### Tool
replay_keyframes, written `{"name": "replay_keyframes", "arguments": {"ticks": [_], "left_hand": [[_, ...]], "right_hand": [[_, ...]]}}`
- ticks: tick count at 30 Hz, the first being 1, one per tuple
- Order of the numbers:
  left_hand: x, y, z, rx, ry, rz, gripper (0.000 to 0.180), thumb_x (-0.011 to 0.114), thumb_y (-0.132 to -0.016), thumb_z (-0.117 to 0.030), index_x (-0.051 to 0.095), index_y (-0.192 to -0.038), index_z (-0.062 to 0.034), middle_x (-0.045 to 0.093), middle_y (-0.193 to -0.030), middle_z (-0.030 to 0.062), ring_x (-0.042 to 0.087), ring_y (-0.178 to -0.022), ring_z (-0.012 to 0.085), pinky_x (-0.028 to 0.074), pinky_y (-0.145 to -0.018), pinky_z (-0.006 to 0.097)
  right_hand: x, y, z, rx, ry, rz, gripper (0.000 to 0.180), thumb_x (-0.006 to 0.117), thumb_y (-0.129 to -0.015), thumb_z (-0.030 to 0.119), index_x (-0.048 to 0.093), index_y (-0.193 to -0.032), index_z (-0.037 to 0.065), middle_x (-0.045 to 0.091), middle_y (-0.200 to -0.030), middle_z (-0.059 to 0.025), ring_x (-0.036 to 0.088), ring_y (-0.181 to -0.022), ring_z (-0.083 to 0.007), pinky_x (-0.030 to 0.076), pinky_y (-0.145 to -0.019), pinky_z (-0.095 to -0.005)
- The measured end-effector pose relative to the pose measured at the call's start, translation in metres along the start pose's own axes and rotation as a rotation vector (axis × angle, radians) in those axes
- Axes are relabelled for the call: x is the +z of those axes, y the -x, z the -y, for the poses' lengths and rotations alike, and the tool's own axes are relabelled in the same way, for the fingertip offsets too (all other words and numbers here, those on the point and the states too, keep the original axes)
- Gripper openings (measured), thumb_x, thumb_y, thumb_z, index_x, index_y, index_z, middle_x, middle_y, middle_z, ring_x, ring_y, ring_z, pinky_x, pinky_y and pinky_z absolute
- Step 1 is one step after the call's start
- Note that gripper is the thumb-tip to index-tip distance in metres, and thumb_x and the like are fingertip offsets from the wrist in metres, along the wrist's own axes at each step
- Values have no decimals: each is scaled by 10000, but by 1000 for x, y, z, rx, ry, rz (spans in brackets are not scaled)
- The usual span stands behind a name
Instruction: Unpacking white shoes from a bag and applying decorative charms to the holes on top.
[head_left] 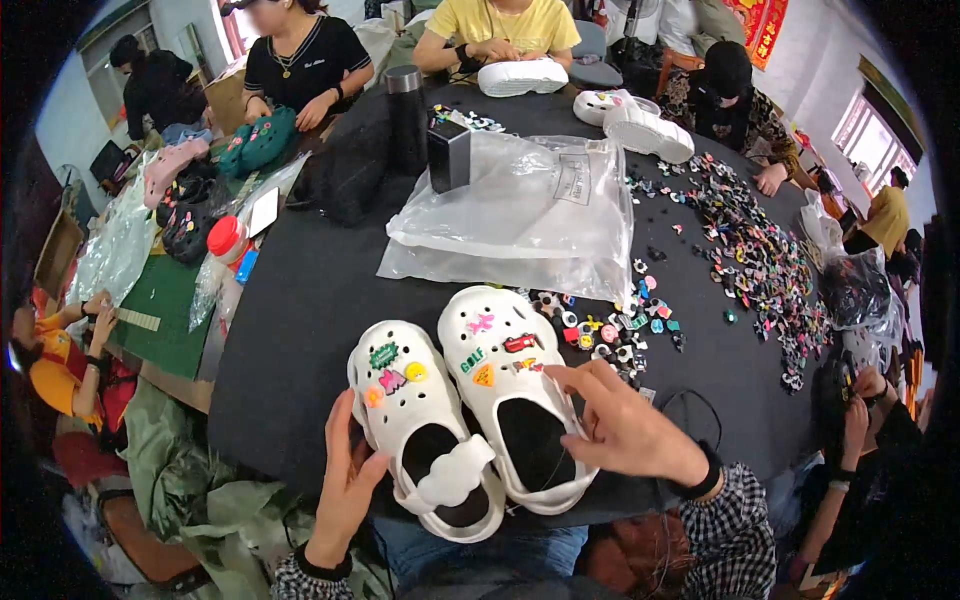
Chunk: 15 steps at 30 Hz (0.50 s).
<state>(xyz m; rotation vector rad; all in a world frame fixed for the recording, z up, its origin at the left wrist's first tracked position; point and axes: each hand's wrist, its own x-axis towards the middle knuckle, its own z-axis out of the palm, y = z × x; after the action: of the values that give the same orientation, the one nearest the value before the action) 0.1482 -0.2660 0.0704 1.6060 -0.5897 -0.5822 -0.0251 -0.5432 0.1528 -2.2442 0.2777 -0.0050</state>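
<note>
Two white clogs lie side by side at the near table edge, toes pointing away. The left clog (pixel 405 410) carries a green spiky charm, a pink one, a yellow round one and an orange flower; its strap (pixel 455 475) lies across the opening. On the right clog (pixel 495 320) are several charms, among them a pink figure, a red car and an orange triangle. My left hand (pixel 345 490) rests along the left clog's outer side, fingers and thumb apart. Over the right clog's outer side is my right hand (pixel 635 430), index finger close to a small charm (pixel 528 366), thumb spread over the foot opening.
Loose charms (pixel 755 260) spread over the table's right side, with more (pixel 610 335) beside the right clog. A clear plastic bag (pixel 520 235) lies beyond the clogs, near a black box (pixel 449 157) and a dark bottle (pixel 405 120). Other people sit around, some handling clogs.
</note>
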Motion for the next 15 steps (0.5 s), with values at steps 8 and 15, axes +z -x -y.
{"name": "replay_keyframes", "arguments": {"ticks": [8,15], "left_hand": [[-21,-32,-6,30,14,72,667,563,-883,-38,299,-1495,-61,178,-1542,131,244,-1420,244,297,-1132,391],[-22,-51,-4,-15,320,82,651,539,-880,-69,308,-1487,-23,265,-1532,116,318,-1386,227,269,-1138,338]], "right_hand": [[35,15,9,254,-326,16,760,734,-781,109,319,-1412,20,400,-1156,-179,564,-872,-221,528,-687,-305],[61,33,2,183,-744,56,828,707,-861,71,162,-1483,19,422,-1168,-159,634,-896,-194,586,-712,-288]]}}
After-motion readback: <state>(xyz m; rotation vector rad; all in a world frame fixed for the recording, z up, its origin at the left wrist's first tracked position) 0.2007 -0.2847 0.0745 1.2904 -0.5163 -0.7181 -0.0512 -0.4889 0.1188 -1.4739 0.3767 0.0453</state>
